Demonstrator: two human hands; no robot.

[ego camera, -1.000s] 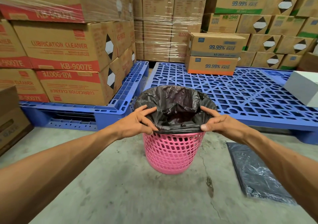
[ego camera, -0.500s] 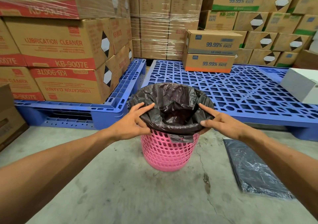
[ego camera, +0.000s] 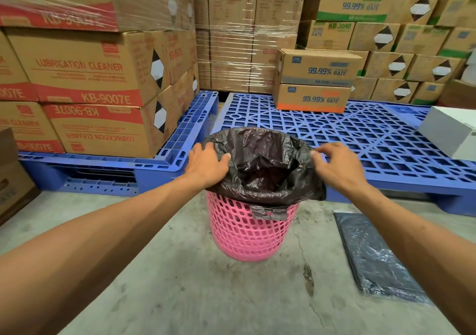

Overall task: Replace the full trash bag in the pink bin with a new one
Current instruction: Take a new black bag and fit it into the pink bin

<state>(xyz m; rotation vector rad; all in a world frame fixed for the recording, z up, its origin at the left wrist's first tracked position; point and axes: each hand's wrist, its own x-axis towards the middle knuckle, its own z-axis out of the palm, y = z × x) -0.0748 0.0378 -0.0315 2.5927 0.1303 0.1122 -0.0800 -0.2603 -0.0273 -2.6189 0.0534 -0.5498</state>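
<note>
My left hand (ego camera: pixel 207 166) and right hand (ego camera: pixel 334 166) have slid outward along the black bag (ego camera: pixel 265 169), fingers now clutching its rim, loosened above the pink bin (ego camera: pixel 247 229), so lifting out looks next.

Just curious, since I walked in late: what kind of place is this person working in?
Most likely a warehouse or stockroom: shrink-wrapped stacks of cardboard cartons, blue plastic pallets on a bare concrete floor, and boxes labelled "Lubrication Cleaner".
</note>
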